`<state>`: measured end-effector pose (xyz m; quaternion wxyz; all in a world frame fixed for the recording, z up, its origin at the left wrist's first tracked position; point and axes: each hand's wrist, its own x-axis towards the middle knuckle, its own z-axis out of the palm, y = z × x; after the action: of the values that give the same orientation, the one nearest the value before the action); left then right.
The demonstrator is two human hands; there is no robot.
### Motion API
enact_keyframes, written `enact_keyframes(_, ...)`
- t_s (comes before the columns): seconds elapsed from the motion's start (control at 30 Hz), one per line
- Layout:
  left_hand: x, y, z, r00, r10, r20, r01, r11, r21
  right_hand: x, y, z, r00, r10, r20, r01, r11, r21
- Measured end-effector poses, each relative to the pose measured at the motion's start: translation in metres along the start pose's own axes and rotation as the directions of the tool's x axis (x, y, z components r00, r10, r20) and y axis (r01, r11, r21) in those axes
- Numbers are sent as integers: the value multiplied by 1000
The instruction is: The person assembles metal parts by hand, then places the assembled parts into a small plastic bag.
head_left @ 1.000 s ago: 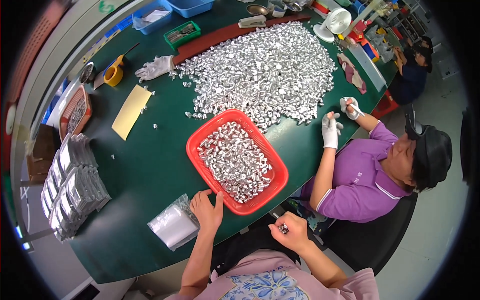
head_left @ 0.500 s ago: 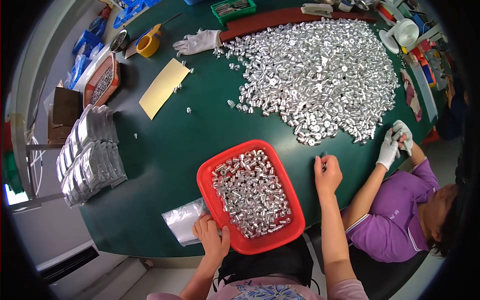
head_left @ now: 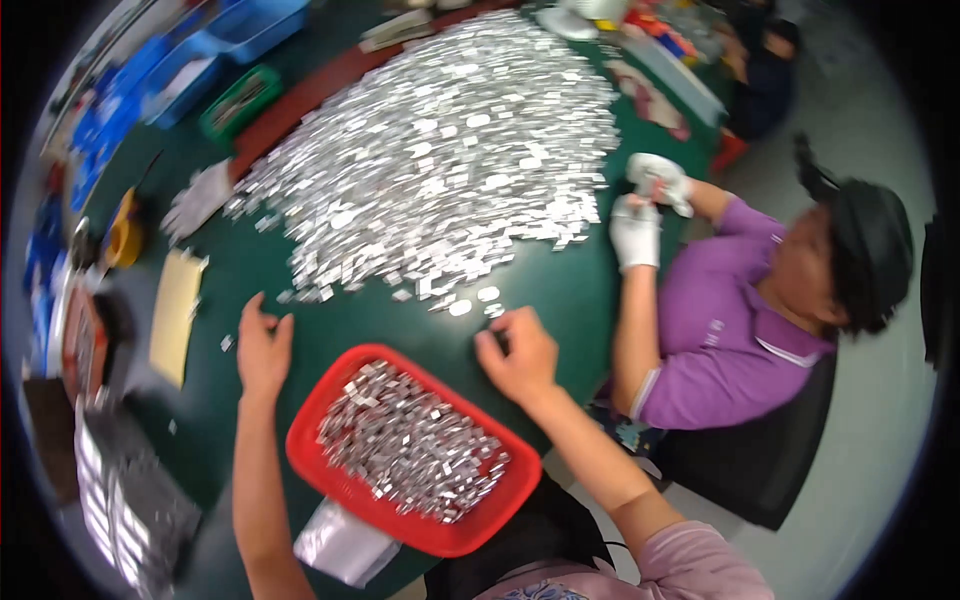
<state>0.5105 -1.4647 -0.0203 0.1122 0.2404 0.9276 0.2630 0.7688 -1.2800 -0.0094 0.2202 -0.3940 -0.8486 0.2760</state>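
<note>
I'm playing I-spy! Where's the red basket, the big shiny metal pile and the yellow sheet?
Red basket (head_left: 340, 487): head view, its bare red side.
Big shiny metal pile (head_left: 440, 165): head view, the heap's middle.
Yellow sheet (head_left: 176, 318): head view, its flat middle.

No text legible. Small white marking (head_left: 715, 333) on the chest of a co-worker's purple shirt (head_left: 695, 385); too blurred to read.

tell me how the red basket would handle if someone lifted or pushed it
The red basket would probably feel heavy for its size, being loaded with many metal parts. Its broad, low shape suggests sliding rather than tipping under a push. The parts lie loose, so they may shift if it tilts.
</note>
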Motion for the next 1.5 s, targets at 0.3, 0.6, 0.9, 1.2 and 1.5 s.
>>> enact_keyframes(0.3,51,-51,26,944,325,-59,-329,939,-99,-67,-5,-71,979,194,62,-203,951,233)
enact_keyframes(0.6,-103,124,-38,765,294,573,257,677,-690,-44,-63,-68,987,-96,129,28,891,454)
enact_keyframes(0.9,-141,130,-13,655,349,670,510,450,-733,-42,-54,-70,907,-421,12,383,836,393)
enact_keyframes(1.2,-147,134,-8,718,213,663,585,331,-740,-47,-64,-76,932,-359,60,300,851,431)
enact_keyframes(1.5,-130,148,-23,772,224,595,621,-467,-629,-57,-68,-84,985,29,169,-143,681,718)
